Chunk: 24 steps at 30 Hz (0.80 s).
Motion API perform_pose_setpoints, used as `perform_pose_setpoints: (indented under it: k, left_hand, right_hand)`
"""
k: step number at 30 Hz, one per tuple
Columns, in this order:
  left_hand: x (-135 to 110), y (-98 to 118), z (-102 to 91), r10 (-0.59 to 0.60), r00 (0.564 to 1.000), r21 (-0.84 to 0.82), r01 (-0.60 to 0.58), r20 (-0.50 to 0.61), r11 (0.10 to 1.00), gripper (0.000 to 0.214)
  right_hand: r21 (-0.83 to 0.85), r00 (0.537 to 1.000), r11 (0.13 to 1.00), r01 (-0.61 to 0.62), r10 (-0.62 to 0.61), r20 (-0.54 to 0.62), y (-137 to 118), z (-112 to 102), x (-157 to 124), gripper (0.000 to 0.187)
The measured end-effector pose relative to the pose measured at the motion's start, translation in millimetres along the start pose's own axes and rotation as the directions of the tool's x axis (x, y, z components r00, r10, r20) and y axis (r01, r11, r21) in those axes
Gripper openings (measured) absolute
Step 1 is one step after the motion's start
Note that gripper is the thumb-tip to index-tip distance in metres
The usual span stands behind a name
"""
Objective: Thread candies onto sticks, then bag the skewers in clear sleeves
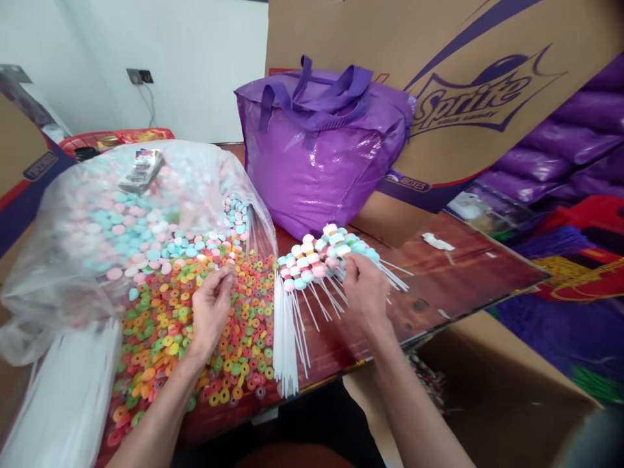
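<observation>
My left hand (210, 305) rests on a pile of colourful ring candies (195, 325), its fingers curled and pinched at the pile's far edge, where the rings meet pastel round candies (146, 234) spilling from a clear plastic bag (73, 260). My right hand (364, 289) lies on a fan of white sticks topped with pastel candies (316, 257), fingers closed over some of the sticks. A bundle of bare white sticks (286, 344) lies between my hands near the table's front edge.
A shiny purple tote bag (316, 149) stands behind the candy sticks. A large Sprite cardboard box (463, 78) leans at the back right. The wooden table (463, 273) ends at the right; an open cardboard box (511, 390) sits below. White plastic (63, 396) lies at front left.
</observation>
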<state>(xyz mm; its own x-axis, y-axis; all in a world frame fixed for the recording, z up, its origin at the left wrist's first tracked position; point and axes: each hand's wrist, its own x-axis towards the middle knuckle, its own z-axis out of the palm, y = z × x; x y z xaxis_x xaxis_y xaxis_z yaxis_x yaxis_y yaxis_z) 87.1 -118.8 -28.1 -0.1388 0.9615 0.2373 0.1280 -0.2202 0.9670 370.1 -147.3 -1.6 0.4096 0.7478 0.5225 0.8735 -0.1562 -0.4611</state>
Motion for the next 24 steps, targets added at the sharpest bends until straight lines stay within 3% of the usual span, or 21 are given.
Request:
perform_pose_setpoints:
  k: [3, 6, 8, 10, 12, 16, 20, 24]
  left_hand:
    - [1.2, 1.9, -0.2, 0.029, 1.000, 0.055, -0.029, -0.003, 0.998, 0.030]
    - [3.5, 0.2, -0.9, 0.036, 0.999, 0.095, -0.035, -0.009, 0.995, 0.028]
    - [5.0, -2.0, -2.0, 0.043, 0.999, 0.118, -0.041, -0.010, 0.992, 0.027]
    - [6.3, -3.5, -3.6, 0.061, 0.998, 0.153, -0.061, 0.001, 0.986, 0.026]
    - [8.5, -2.9, -5.6, 0.085, 0.996, 0.205, -0.088, 0.022, 0.975, 0.026]
    - [24.2, 5.0, -8.8, 0.143, 0.985, 0.382, -0.167, 0.093, 0.909, 0.024]
    - [64.0, 12.5, -4.8, 0.195, 0.956, 0.632, -0.293, 0.221, 0.717, 0.029]
    - [113.5, 10.4, 14.8, 0.032, 0.945, 0.841, -0.304, 0.325, 0.448, 0.037]
  right_hand:
    - [-0.112, 0.999, 0.992, 0.052, -0.052, -0.002, 0.4, -0.4, 5.5, 0.031]
    - [-0.213, 0.978, 0.976, 0.047, -0.088, -0.187, -17.8, -9.8, -13.0, 0.031]
    - [-0.191, 0.958, 0.978, 0.080, -0.128, -0.255, -33.8, -13.5, -35.0, 0.029]
    - [-0.077, 0.965, 0.973, 0.215, -0.225, -0.138, -48.6, -10.1, -60.0, 0.024]
    - [0.026, 0.954, 0.960, 0.278, -0.279, 0.110, -61.1, -0.3, -82.6, 0.022]
    - [-0.139, 0.883, 0.972, 0.192, -0.109, 0.456, -80.6, 19.7, -106.3, 0.011]
    - [-0.189, 0.818, 0.971, 0.149, -0.013, 0.576, -87.7, 23.7, -106.2, 0.011]
    - [-0.016, 0.839, 0.998, 0.064, -0.045, 0.542, -79.2, 25.2, -106.2, 0.020]
